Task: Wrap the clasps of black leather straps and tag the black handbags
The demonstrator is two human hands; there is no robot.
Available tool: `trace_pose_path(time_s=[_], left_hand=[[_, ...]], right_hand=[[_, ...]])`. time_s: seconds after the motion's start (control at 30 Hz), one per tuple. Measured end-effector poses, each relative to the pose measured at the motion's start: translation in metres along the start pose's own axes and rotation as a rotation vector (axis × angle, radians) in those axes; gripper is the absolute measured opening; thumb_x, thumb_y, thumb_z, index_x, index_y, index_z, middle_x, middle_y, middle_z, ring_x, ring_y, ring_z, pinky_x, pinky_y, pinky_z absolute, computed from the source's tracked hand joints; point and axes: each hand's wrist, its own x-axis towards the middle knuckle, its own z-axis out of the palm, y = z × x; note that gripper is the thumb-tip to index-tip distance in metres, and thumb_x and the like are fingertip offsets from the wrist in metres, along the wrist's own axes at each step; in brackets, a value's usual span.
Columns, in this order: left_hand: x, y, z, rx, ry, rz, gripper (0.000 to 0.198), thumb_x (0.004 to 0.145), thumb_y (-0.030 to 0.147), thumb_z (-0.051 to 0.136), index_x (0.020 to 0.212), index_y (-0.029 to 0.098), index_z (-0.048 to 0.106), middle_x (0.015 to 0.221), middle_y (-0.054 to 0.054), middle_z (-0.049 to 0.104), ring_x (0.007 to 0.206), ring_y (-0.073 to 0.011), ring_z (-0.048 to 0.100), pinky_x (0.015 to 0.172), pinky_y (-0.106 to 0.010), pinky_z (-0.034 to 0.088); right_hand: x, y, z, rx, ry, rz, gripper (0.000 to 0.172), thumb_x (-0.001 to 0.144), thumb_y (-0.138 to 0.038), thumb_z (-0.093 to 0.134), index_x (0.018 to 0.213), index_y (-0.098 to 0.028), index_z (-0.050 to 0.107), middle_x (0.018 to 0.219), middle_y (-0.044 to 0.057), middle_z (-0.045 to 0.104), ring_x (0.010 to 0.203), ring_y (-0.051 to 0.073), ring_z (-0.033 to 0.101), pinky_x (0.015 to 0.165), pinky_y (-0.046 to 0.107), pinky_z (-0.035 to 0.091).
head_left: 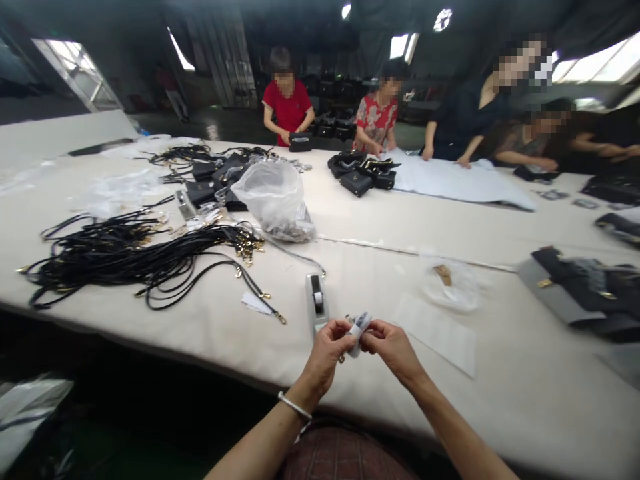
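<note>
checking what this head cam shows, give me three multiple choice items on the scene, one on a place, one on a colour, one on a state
The left hand and right hand pinch a packet.

1. Where is the tape dispenser?
A. on the table, just beyond the hands
B. on top of the straps
C. on the floor

2. What colour are the straps in the big heap?
A. red
B. black
C. white

3. What state is the plastic bag in?
A. flat and empty
B. bulging, with items inside
C. cut into strips

Answers:
1. A, it lies on the table right past the hands.
2. B, the heap shows black straps.
3. B, the bag stands rounded with dark contents at its bottom.
</note>
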Motion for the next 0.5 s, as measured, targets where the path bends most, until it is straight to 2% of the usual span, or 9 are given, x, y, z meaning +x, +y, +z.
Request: trace_pose_path(time_s=[0.1, 0.2, 0.27, 0.33, 0.4, 0.5], left_hand=[[0.007, -0.008, 0.035, 0.072, -0.04, 0.061, 0.028, 0.064, 0.03, 0.078, 0.081, 0.016, 0.061, 0.068, 0.0, 0.064, 0.058, -0.0116, 0.053, 0.05, -0.021, 0.033], [0.02, -0.014, 0.062, 0.114, -0.076, 0.179, 0.029, 0.067, 0.035, 0.078, 0.08, 0.016, 0.061, 0.07, 0.0, 0.064, 0.064, -0.0131, 0.056, 0.059, -0.023, 0.041], [0.034, -0.019, 0.071, 0.159, -0.069, 0.186, 0.031, 0.067, 0.039, 0.079, 0.081, 0.016, 0.063, 0.07, 0.001, 0.063, 0.063, -0.012, 0.054, 0.058, -0.022, 0.04], [0.049, -0.024, 0.075, 0.205, -0.024, 0.123, 0.037, 0.068, 0.045, 0.078, 0.085, 0.016, 0.064, 0.068, 0.001, 0.061, 0.057, -0.0103, 0.05, 0.052, -0.02, 0.033], [0.061, -0.032, 0.077, 0.245, 0.025, 0.096, 0.041, 0.069, 0.051, 0.075, 0.088, 0.016, 0.065, 0.069, 0.001, 0.061, 0.056, -0.0105, 0.049, 0.05, -0.02, 0.03], [0.071, -0.052, 0.088, 0.402, 0.012, 0.253, 0.037, 0.073, 0.052, 0.073, 0.085, 0.018, 0.066, 0.073, -0.001, 0.064, 0.067, -0.0158, 0.057, 0.06, -0.025, 0.042]], right_hand=[[0.002, 0.009, -0.02, -0.007, 0.126, 0.019, 0.013, 0.065, -0.028, 0.06, 0.071, -0.017, 0.063, 0.056, -0.003, 0.062, 0.05, 0.013, 0.055, 0.046, 0.023, 0.04], [0.006, 0.012, -0.043, 0.002, 0.222, 0.018, 0.013, 0.067, -0.027, 0.057, 0.075, -0.019, 0.062, 0.059, -0.003, 0.062, 0.051, 0.013, 0.055, 0.045, 0.022, 0.039], [0.009, 0.014, -0.061, 0.01, 0.237, 0.0, 0.01, 0.067, -0.026, 0.061, 0.073, -0.018, 0.064, 0.061, -0.003, 0.063, 0.055, 0.013, 0.055, 0.05, 0.023, 0.041], [0.009, 0.019, -0.081, 0.025, 0.221, 0.004, 0.008, 0.064, -0.025, 0.067, 0.064, -0.017, 0.065, 0.058, -0.002, 0.064, 0.056, 0.013, 0.055, 0.053, 0.023, 0.042], [0.006, 0.027, -0.1, 0.065, 0.192, 0.054, 0.015, 0.064, -0.03, 0.07, 0.06, -0.016, 0.065, 0.056, 0.001, 0.064, 0.053, 0.013, 0.054, 0.052, 0.024, 0.04], [-0.002, 0.043, -0.119, 0.182, 0.12, 0.118, 0.036, 0.075, -0.05, 0.066, 0.077, -0.014, 0.071, 0.076, 0.009, 0.073, 0.063, 0.016, 0.062, 0.056, 0.025, 0.044]])
